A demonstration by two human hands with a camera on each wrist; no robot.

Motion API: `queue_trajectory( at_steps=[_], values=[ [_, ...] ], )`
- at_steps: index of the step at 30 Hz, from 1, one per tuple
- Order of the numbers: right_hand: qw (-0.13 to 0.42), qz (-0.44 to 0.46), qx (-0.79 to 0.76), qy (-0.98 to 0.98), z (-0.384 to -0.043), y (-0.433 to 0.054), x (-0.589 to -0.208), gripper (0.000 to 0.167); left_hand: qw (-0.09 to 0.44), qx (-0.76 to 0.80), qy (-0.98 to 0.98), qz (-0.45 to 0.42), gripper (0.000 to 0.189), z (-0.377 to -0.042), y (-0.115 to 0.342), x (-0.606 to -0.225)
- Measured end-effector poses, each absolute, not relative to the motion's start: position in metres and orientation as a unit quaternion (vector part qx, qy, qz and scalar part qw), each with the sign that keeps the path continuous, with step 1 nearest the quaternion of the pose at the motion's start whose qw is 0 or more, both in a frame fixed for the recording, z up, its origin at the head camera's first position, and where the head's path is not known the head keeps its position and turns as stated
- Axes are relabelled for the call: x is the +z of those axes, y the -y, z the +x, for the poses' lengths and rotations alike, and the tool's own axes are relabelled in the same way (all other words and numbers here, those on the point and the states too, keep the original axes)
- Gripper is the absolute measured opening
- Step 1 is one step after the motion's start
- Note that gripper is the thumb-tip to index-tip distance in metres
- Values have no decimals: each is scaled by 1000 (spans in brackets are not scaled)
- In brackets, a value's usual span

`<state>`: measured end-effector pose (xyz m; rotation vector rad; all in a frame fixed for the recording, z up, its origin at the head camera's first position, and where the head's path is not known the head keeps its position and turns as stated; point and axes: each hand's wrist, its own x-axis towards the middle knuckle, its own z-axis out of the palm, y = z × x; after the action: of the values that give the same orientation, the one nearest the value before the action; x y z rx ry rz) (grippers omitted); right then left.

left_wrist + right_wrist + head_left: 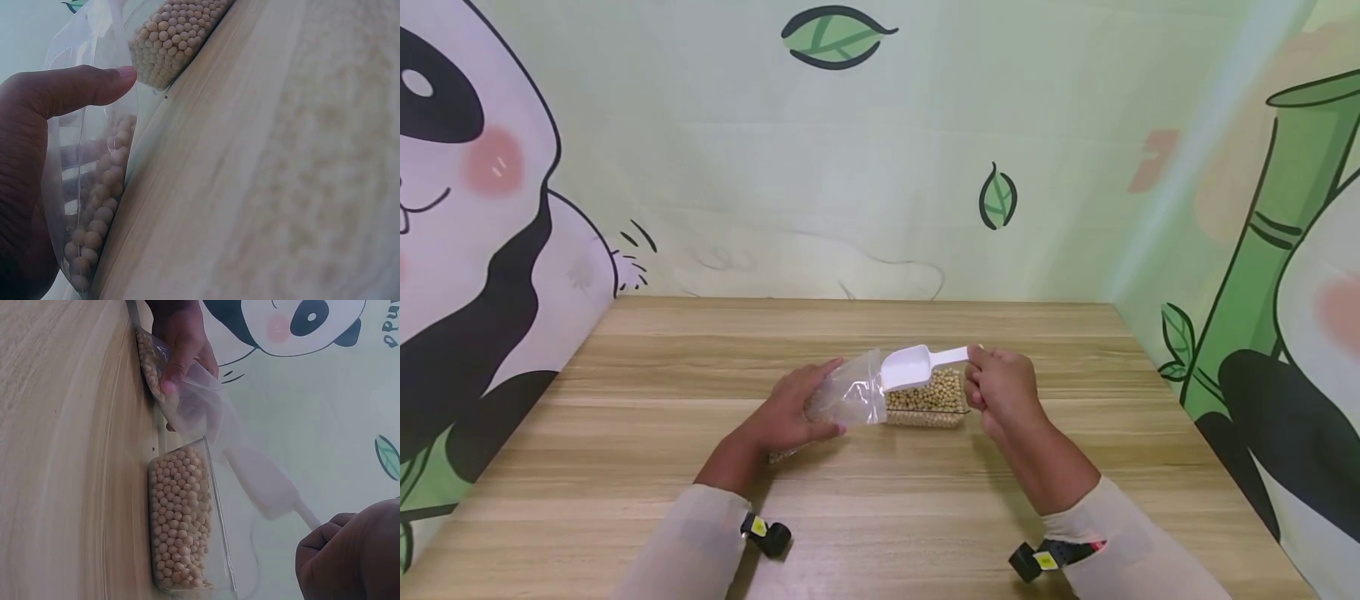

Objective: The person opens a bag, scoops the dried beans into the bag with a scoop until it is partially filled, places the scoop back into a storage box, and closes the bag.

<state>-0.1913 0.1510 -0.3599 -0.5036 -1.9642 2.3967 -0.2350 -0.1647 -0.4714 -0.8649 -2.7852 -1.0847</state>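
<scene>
My left hand point(793, 408) grips a clear plastic bag point(853, 390) from the side, its thumb point(100, 86) lying across the film. Round beige beans, which look like soybeans point(94, 231), lie in the bag's lower end. The fingers of my right hand point(1003, 387) are curled round the handle of a white scoop point(910, 367). That scoop is tilted at the bag's mouth, above a clear box point(219, 519) of the same beans point(178, 519). Whether any beans are in the scoop cannot be seen.
The wooden table point(880, 517) reaches back to a wall point(715, 167) printed with pandas, leaves and bamboo. In the left wrist view, a small dark speck point(165, 97) lies on the table near the box. A camera is strapped to each wrist.
</scene>
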Motion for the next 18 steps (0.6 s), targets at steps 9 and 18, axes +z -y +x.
queue_trajectory(
  at_steps=[9, 18],
  values=[
    [22, -172, 764, 621, -196, -158, -361, 26, 35, -368, 882, -292, 101, -249, 171, -496],
    [43, -185, 759, 623, -203, -170, -368, 24, 38, -359, 884, -296, 103, -258, 175, -508]
  ],
)
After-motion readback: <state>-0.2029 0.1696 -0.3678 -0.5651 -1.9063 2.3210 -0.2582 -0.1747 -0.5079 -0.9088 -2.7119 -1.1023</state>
